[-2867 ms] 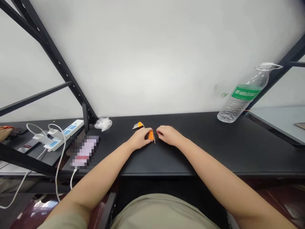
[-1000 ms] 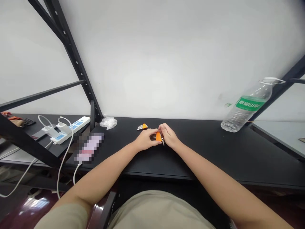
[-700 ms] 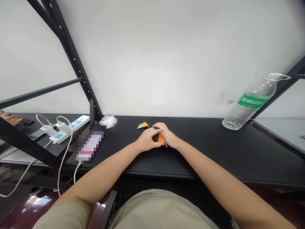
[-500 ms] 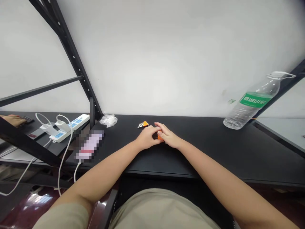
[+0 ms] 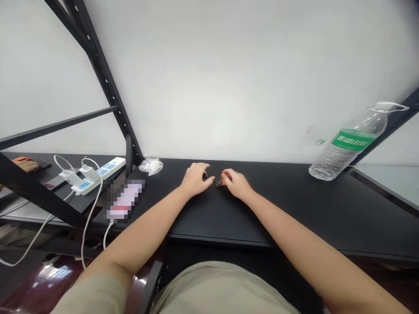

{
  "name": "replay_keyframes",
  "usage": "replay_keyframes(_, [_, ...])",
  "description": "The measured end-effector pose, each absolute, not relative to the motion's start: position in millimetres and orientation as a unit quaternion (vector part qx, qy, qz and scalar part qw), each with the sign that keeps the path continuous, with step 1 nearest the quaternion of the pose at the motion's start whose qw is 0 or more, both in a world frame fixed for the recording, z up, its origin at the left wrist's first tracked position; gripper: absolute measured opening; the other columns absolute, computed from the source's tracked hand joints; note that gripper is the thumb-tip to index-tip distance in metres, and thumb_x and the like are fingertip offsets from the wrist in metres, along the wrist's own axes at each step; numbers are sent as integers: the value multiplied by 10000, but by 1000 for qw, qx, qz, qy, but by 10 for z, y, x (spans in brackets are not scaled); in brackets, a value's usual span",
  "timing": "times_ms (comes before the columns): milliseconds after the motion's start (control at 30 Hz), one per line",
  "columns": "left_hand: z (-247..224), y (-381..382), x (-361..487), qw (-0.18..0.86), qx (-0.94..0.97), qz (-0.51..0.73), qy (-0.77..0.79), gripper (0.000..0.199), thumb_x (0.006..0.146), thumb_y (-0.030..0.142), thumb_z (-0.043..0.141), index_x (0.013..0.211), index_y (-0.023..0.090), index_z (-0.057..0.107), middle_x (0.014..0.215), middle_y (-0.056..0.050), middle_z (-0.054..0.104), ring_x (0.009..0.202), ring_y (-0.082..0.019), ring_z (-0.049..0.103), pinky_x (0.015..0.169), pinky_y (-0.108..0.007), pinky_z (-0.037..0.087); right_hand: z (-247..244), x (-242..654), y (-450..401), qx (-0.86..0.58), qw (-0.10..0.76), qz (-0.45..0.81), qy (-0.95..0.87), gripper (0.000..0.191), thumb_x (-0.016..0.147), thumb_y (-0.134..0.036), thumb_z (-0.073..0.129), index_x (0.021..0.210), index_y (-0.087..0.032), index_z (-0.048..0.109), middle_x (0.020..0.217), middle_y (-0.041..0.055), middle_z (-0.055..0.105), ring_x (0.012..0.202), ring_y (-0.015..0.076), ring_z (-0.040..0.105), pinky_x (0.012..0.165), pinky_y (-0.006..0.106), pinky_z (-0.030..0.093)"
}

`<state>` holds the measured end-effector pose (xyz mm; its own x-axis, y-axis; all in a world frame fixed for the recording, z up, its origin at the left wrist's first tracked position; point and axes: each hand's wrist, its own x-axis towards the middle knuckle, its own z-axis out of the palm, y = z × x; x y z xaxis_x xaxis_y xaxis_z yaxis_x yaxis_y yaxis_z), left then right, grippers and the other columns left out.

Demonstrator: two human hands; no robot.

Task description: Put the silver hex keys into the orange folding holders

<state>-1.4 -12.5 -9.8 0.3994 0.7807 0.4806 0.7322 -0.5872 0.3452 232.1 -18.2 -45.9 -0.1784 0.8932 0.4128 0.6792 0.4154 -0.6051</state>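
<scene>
My right hand (image 5: 238, 184) pinches an orange holder (image 5: 224, 179) with several thin dark metal rods sticking out to the left, just over the black tabletop. My left hand (image 5: 196, 178) is to the left of it, low over the table. Its thumb stands apart from the curved fingers. In the gap a small piece of a second orange-and-metal item (image 5: 205, 175) shows; the rest of it is hidden under that hand. A gap separates the two hands.
A crumpled clear plastic bag (image 5: 151, 166) lies by the wall. At left are a blurred-out phone (image 5: 127, 199) on a cable and a white power strip (image 5: 111, 165) with chargers. A large plastic bottle (image 5: 340, 150) leans at right. Another person's hand (image 5: 28, 166) is at far left.
My hands were together around the orange holder and have parted. The right hand keeps the holder. My left hand has moved left over the second orange item, which lay in view before.
</scene>
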Motion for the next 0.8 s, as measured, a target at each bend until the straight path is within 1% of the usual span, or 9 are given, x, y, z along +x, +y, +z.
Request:
replay_keyframes(100, [-120,103,-176,17,792,211,573,714,847,515,666,1473,238,462,1404,-156,553,1305,-377,446,1057,-511,383,-501,2511,-11,-548,325,127,-760,269,994,-358,484,1139,-229,670,1000,57,749,885,203,673,786,305,478])
replay_keyframes(133, [-143,165,-216,30,786,170,594,714,840,546,659,1468,263,471,1384,-149,555,1295,-374,449,1051,-504,386,-514,2556,37,-556,319,123,-757,272,996,-358,479,1137,-230,674,1013,60,748,902,207,671,794,306,477])
replay_keyframes(300, [-260,305,-252,71,777,169,603,583,826,679,609,1299,340,632,1271,-116,582,1241,-373,475,1039,-547,371,-541,2640,144,-594,311,92,-736,290,978,-381,507,1115,-215,701,1120,122,705,1070,284,617,922,393,461])
replay_keyframes(400, [-265,310,-221,100,764,194,608,439,839,599,625,1161,308,689,1236,-121,596,1249,-384,476,1030,-563,374,-515,2618,66,-616,322,42,-717,367,940,-386,559,1238,-198,660,1269,171,623,1182,343,561,975,472,453])
replay_keyframes(500, [-231,284,-221,124,764,210,597,410,773,510,725,1101,271,670,1200,-111,632,1215,-367,526,1011,-539,414,-470,2521,-76,-569,370,9,-735,357,931,-344,565,1248,-204,647,1272,161,612,1209,338,554,1021,495,452])
replay_keyframes(567, [-208,235,-230,147,769,225,580,441,742,453,771,1115,263,632,1160,-81,668,1143,-315,593,1001,-489,448,-443,2410,-162,-502,412,62,-758,331,939,-327,563,1241,-217,641,1263,137,626,1146,289,603,1011,455,482])
replay_keyframes(600, [-199,200,-230,160,774,232,567,456,744,424,778,1136,264,609,1137,-61,685,1092,-277,626,991,-452,468,-432,2347,-193,-479,430,115,-757,336,937,-334,574,1249,-227,632,1259,123,632,1058,253,641,962,423,519])
replay_keyframes(700, [-180,57,-194,209,796,251,510,470,767,375,770,1176,264,566,1088,-15,713,960,-189,676,882,-330,534,-394,2172,-239,-470,449,298,-699,467,937,-407,608,1382,-284,533,1298,90,640,973,204,680,851,374,572])
replay_keyframes(800, [-156,-91,-111,258,809,311,427,468,768,377,772,1166,238,570,1038,-22,718,930,-197,686,861,-342,554,-332,2078,-248,-462,425,451,-634,371,991,-485,529,1274,-252,587,1075,76,706,814,169,691,708,309,569])
